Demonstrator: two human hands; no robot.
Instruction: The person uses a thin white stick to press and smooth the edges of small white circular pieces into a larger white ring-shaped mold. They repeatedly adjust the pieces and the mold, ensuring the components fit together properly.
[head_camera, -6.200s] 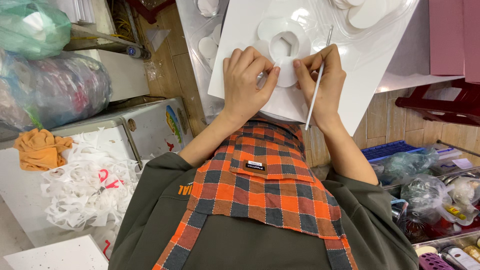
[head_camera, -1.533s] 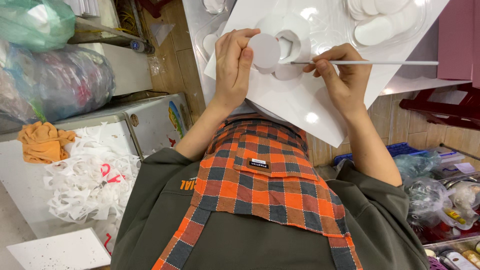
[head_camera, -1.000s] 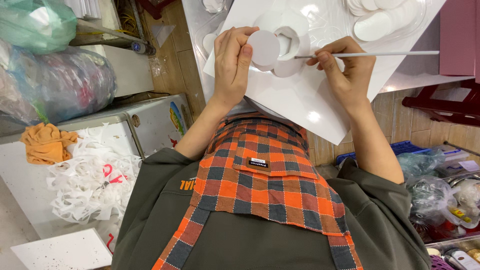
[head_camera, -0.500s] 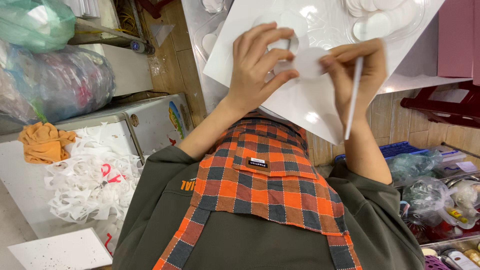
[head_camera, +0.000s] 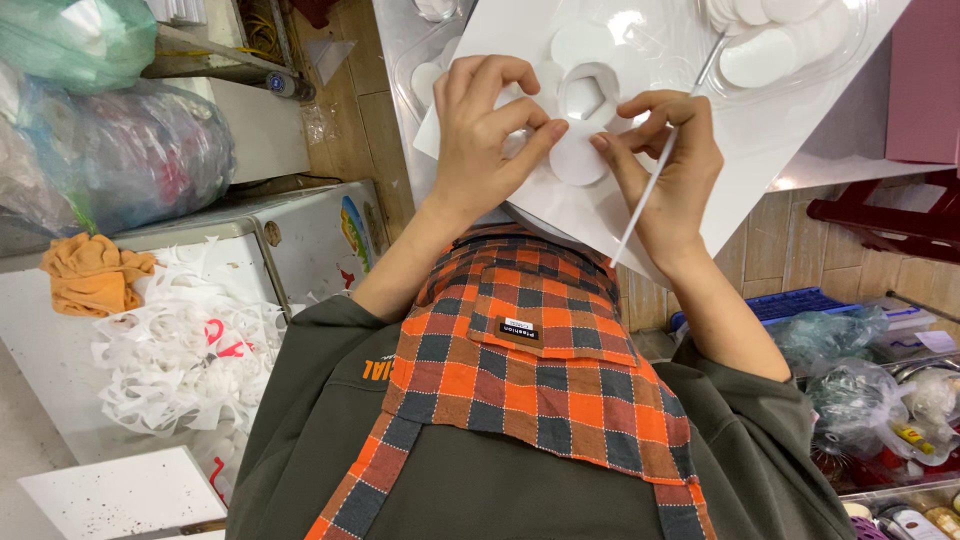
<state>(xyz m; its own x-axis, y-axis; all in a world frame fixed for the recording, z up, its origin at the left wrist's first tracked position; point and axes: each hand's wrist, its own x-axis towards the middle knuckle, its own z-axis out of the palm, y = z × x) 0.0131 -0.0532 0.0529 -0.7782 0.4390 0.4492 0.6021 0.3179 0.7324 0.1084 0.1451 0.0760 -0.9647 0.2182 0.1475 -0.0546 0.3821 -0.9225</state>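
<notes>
Foam flower piece (head_camera: 580, 110) sits on the white board (head_camera: 760, 150), right between your hands. Your left hand (head_camera: 485, 135) pinches its lower petal; your right hand (head_camera: 670, 160) is just beside it, closed on a thin stick (head_camera: 660, 170) running diagonally.

Half a second ago the left hand (head_camera: 490, 140) lay spread over the white flower-shaped foam piece (head_camera: 580, 110); now its fingers have curled and pinch a petal. The right hand (head_camera: 670, 170) has moved in to the same petal, its thin white stick (head_camera: 655, 170) now slanting up-right.
</notes>
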